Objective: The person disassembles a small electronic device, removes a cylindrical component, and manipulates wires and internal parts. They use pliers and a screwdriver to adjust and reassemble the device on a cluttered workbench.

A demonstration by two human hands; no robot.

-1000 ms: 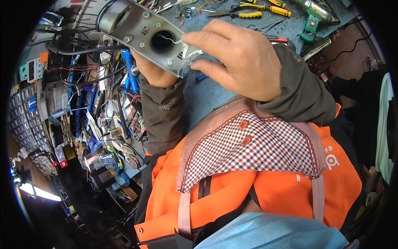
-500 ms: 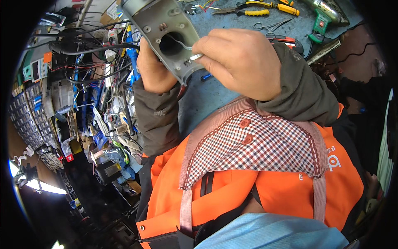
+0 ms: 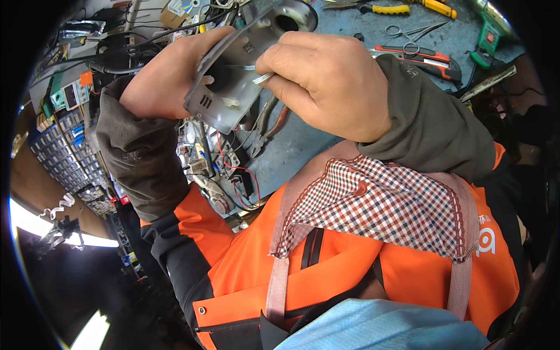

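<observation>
My left hand (image 3: 160,79) grips the grey housing (image 3: 239,41) by its left side, holding it tilted over the bench with a round opening at its upper right end. Inside are small posts and slots; part of the interior is shadowed or covered by my right hand. My right hand (image 3: 332,87) is closed in a pinch on thin pale wires (image 3: 262,78) that cross the housing. Pliers (image 3: 269,125) lie on the bench below the housing, between my hands.
On the blue bench (image 3: 291,162) lie yellow-handled pliers (image 3: 391,10), scissor-like forceps (image 3: 408,38), a red utility knife (image 3: 434,67) and a green heat gun (image 3: 487,41). Cluttered cables, instruments and a small-drawer parts organiser (image 3: 64,154) fill the left side.
My left hand has moved left and upward, turning the housing so its round end points to the upper right. My right hand has shifted slightly left, still pinching the wires.
</observation>
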